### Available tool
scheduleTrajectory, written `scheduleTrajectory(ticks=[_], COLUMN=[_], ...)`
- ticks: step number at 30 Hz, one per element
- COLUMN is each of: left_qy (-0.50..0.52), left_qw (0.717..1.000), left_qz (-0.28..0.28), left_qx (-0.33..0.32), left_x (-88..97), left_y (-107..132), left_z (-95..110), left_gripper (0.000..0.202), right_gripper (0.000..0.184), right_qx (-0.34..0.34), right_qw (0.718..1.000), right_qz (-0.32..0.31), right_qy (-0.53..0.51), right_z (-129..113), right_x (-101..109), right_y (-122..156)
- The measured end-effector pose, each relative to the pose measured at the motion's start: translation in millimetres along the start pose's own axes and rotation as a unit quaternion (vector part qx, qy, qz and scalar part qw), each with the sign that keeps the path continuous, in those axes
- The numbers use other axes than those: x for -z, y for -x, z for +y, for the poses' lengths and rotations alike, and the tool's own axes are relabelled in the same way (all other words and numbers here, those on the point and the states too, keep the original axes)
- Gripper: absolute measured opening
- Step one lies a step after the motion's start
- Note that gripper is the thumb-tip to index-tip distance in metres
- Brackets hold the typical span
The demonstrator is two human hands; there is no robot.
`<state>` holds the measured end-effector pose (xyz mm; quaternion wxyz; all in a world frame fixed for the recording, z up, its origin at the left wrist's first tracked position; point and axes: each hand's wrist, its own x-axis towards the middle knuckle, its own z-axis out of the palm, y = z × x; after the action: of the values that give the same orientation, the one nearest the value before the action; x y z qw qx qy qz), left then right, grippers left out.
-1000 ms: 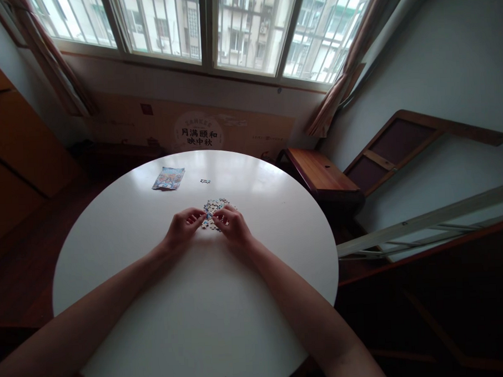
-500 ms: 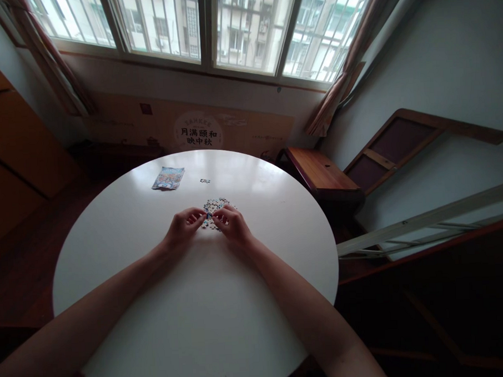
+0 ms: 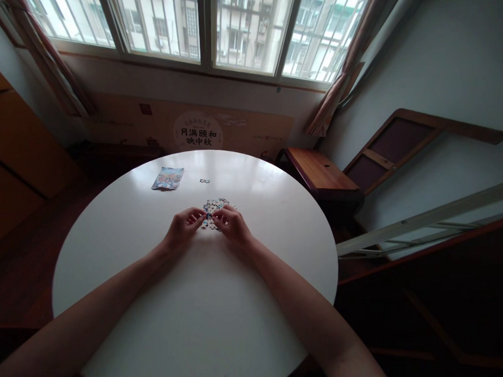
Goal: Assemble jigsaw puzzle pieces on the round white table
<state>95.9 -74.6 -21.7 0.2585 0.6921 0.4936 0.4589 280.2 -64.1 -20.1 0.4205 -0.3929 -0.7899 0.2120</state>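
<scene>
A small heap of coloured jigsaw pieces [image 3: 217, 204] lies near the middle of the round white table [image 3: 198, 302]. My left hand [image 3: 182, 227] and my right hand [image 3: 234, 225] rest on the table at the near edge of the heap, fingertips almost meeting. Both hands are pinched on a small blue puzzle piece [image 3: 209, 216] held between them. The fingers are curled, and the pieces under them are partly hidden.
A colourful picture card [image 3: 168, 178] lies at the far left of the table, with a few stray pieces [image 3: 204, 181] beside it. A wooden side table [image 3: 321, 174] stands to the right, a folded frame leans on the right wall, and windows run along the back.
Almost nothing differs; the fingertips have shifted slightly on the small piece between them, and both hands stay at the heap.
</scene>
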Motion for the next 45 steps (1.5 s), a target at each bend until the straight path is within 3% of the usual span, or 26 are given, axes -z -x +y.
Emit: scheduleTrajectory(ticks=[16,45], left_qy=[0.005,-0.001], left_qw=[1.0,1.0], left_qz=[-0.006,-0.003], left_qx=[0.0,0.007], left_x=[1.5,1.4], left_y=[0.6,0.3], left_z=[8.2,2.2], left_gripper=[0.024,0.028], right_gripper=[0.012,0.011], right_qx=[-0.001,0.0], right_qw=[1.0,1.0], right_qz=[-0.003,-0.001], right_qy=[0.005,0.002], right_z=[1.2,0.0], right_x=[-0.3,0.1], right_y=[0.2,-0.8])
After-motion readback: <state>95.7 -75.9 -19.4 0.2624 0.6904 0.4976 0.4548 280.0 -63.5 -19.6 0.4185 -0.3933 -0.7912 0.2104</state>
